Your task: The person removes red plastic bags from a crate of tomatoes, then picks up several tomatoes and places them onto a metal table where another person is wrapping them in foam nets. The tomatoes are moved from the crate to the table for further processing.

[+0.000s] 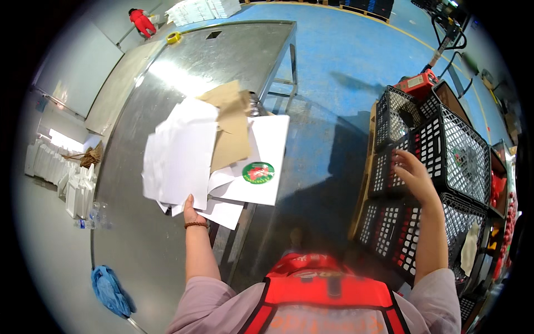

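My left hand (192, 212) is closed on the lower edge of a stack of white cardboard sheets (186, 150), thumb on top and fingers hidden beneath. Tucked against the stack are brown cardboard pieces (232, 136). To their right a flat white carton (272, 139) with a green and red oval label (258, 172) juts past the table's edge. My right hand (411, 171) is held out by the black plastic crates (434, 150), its fingers apart and nothing seen in them. Whether it touches a crate I cannot tell.
Under the sheets is a long metal table (150, 245) bearing a yellow tape roll (173, 38). Stacked crates stand on a wooden pallet (364, 183), with a red pallet jack (418, 83) behind. A blue plastic bag (111, 292) lies left. Far off, a person in red (142, 23) bends over.
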